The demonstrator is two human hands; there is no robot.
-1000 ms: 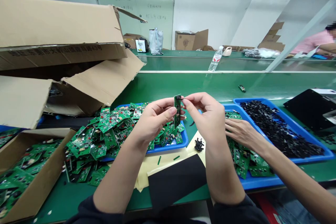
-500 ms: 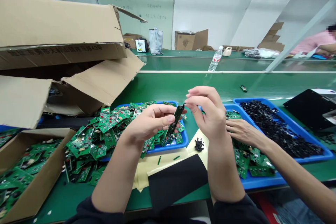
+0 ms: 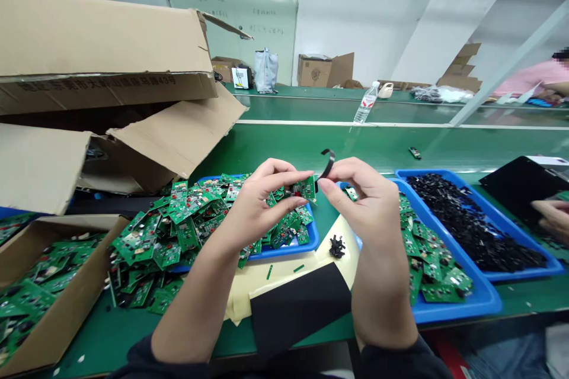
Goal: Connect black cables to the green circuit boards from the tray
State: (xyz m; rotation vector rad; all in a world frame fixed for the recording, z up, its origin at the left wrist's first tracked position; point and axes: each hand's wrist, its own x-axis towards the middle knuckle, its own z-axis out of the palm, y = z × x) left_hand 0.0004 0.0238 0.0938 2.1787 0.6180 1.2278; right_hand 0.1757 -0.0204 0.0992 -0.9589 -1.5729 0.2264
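Observation:
My left hand grips a small green circuit board by its edges, between thumb and fingers. Pinched in my right hand is a curled black strip, its free end bending up and to the left. The strip's lower end is close beside the board; I cannot tell whether they touch. Behind my left hand, a blue tray holds a heap of similar boards. Below my hands, a small clump of black strips lies on yellow paper, near a black sheet.
Right of my arm stand a blue tray of boards and one of black strips. Cardboard boxes crowd the left. A water bottle stands at the back. Another person's hand shows at the right edge.
The board in my left hand has turned from its dark side to its green component side. A curled black strip now shows in my right hand. The co-worker's hand has left the tray, moving right.

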